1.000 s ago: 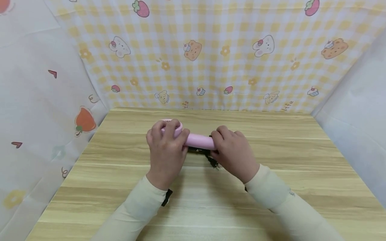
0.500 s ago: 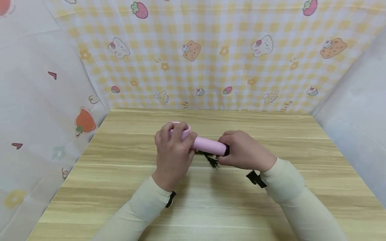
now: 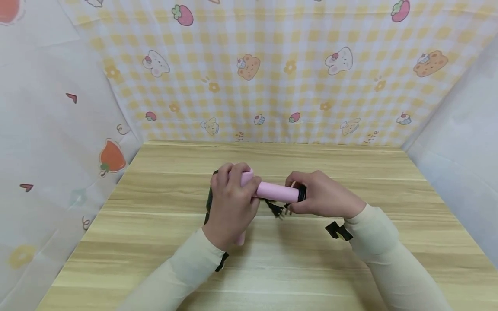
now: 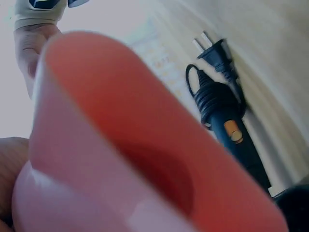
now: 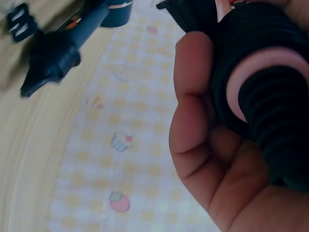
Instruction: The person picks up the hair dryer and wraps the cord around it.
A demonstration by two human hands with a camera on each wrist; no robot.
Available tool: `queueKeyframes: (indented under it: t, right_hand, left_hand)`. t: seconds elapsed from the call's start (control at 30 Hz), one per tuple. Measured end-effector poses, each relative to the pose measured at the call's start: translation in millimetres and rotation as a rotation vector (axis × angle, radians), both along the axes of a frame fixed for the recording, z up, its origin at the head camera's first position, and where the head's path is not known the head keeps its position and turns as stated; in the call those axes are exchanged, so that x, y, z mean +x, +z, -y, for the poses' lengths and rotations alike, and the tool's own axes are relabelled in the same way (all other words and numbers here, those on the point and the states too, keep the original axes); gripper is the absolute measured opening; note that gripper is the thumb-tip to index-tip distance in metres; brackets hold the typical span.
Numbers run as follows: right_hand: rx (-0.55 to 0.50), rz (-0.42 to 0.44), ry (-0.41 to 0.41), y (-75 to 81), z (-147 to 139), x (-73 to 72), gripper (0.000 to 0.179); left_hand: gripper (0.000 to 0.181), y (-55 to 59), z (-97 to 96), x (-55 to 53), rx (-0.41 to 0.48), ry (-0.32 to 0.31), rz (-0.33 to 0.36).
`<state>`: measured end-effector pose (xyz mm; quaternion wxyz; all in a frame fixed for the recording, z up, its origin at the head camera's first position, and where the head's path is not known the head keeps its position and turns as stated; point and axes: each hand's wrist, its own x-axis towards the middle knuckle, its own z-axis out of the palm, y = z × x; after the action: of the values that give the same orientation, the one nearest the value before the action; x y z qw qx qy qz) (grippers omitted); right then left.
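A pink hair dryer (image 3: 278,192) is held in both hands, its handle pointing right. My left hand (image 3: 233,203) grips its body from above, fingers curled over the top. In the left wrist view its wide, flat nozzle (image 4: 91,106) opens toward the camera. Thumb and fingers of my right hand (image 3: 328,196) grip the handle's end, where black cord (image 3: 301,193) is wound in coils. A black plug (image 5: 190,12) sticks out by the fingertips. Below lies a dark green hair dryer (image 4: 241,145) with an orange switch and a cord wound round its handle; my left hand partly hides it.
The dark dryer's two-pin plug (image 3: 275,210) lies on the wooden table (image 3: 272,276) under the pink handle. A yellow checked cloth (image 3: 288,90) hangs behind the table, with pale cloths at both sides.
The pink hair dryer has moved right and toward me, and has turned. My right hand has shifted from the handle to its cord-wound end. More of the dark dryer shows at the left.
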<state>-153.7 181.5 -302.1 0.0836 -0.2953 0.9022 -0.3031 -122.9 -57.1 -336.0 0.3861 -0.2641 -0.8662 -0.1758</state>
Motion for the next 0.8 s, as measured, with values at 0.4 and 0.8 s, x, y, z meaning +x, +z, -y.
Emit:
queueKeyframes:
  t: [0.4, 0.8]
  right_hand:
    - [0.008, 0.090, -0.068, -35.9, -20.6, -12.8, 0.026]
    - [0.041, 0.193, 0.003, -82.9, -26.9, -39.5, 0.021]
  left_hand:
    - [0.028, -9.2, -3.9, -10.9, -0.183, -0.035, 0.361]
    - [0.019, -28.5, -9.5, -17.4, -0.303, -0.004, 0.576]
